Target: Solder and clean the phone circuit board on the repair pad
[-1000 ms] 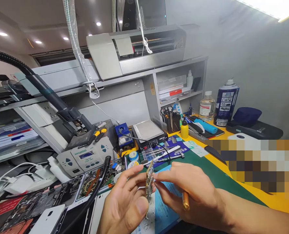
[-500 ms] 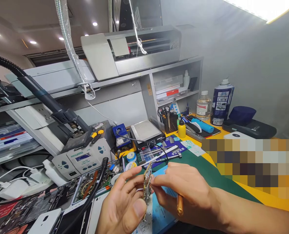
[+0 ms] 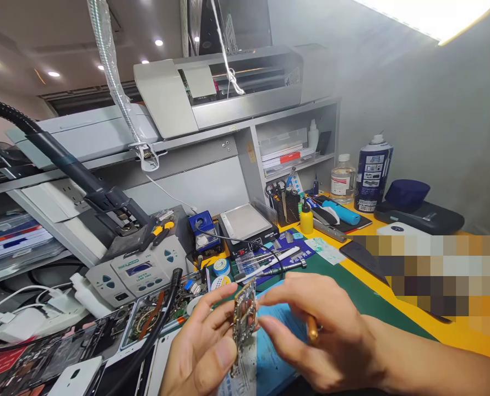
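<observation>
A small phone circuit board (image 3: 245,313) stands nearly upright, its component side partly turned to me. My left hand (image 3: 206,341) grips it, the thumb on the near face and the fingers behind. My right hand (image 3: 319,330) is at the board's right edge, with forefinger and thumb spread beside it; whether the fingertip touches is unclear. A brass-coloured rod-like tool (image 3: 312,329) is tucked in the right hand, its rounded end showing and the rest hidden by the hand. Below lies a blue mat (image 3: 276,344).
To the left are a hot-air station (image 3: 140,275), its black hose (image 3: 156,319) and a white phone (image 3: 75,377). Tweezers and a white-handled brush (image 3: 282,257) lie beyond the hands. A yellow bottle (image 3: 306,220) and a spray can (image 3: 373,176) stand at the back right.
The board has turned from almost edge-on to show more of its face and shifted slightly left. My right thumb and forefinger have moved apart; the brass-coloured tool remains in that hand.
</observation>
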`<state>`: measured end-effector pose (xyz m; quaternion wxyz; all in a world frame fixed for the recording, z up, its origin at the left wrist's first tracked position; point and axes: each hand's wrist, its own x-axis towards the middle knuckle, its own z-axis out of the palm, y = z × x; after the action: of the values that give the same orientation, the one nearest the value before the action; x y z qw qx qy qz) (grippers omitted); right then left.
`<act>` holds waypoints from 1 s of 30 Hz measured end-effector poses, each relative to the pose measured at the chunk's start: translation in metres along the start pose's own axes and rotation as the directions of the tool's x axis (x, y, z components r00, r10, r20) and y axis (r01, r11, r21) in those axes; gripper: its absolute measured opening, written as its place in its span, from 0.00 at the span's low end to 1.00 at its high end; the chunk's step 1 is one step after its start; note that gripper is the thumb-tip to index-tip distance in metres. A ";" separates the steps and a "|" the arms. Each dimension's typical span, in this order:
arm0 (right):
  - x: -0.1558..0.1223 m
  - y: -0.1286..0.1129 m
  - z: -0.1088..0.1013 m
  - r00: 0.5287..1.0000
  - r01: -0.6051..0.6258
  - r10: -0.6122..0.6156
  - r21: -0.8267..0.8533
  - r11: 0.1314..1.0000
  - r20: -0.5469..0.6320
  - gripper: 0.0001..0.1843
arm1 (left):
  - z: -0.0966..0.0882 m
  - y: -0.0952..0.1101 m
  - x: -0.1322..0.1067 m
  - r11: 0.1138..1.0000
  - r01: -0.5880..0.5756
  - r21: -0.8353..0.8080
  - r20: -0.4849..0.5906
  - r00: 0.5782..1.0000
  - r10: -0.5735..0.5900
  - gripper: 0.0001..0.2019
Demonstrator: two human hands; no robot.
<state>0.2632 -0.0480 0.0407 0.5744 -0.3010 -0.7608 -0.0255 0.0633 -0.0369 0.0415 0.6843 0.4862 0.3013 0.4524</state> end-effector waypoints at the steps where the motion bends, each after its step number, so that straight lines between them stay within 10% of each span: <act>1: 0.002 0.001 -0.005 0.990 -0.134 0.137 0.097 0.986 -0.022 0.06 | -0.001 0.002 0.000 1.000 -0.005 0.010 0.002 1.000 0.005 0.34; 4: 0.012 0.011 -0.016 0.822 -0.509 0.570 0.442 0.738 -0.004 0.16 | -0.006 0.008 0.000 0.997 -0.032 0.064 -0.021 0.999 0.033 0.33; 9: 0.021 0.034 -0.020 0.690 -0.618 0.701 0.651 0.441 0.180 0.24 | -0.017 0.007 -0.003 0.882 -0.198 0.427 -0.055 0.968 0.244 0.32; 13: 0.018 0.038 -0.018 0.708 -0.645 0.698 0.501 0.577 0.107 0.28 | -0.028 0.003 -0.004 0.411 -0.318 0.854 0.102 0.879 0.467 0.31; 18: 0.016 0.039 -0.020 0.711 -0.672 0.703 0.293 0.680 -0.002 0.31 | -0.037 0.000 0.003 -0.160 -0.534 0.831 0.536 0.688 0.489 0.33; 24: 0.029 0.043 -0.028 0.527 -0.802 0.804 0.473 0.363 0.276 0.32 | -0.036 -0.006 0.004 -0.229 -0.506 0.831 0.552 0.706 0.444 0.32; 30: 0.025 0.043 -0.022 0.412 -0.863 0.675 0.501 0.072 0.612 0.12 | -0.038 -0.010 0.005 -0.232 -0.493 0.838 0.544 0.728 0.417 0.32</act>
<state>0.2989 -0.0105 0.0569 0.4740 -0.3796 -0.4651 0.6441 0.0357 -0.0188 0.0194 -0.0715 0.8986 0.3027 0.3096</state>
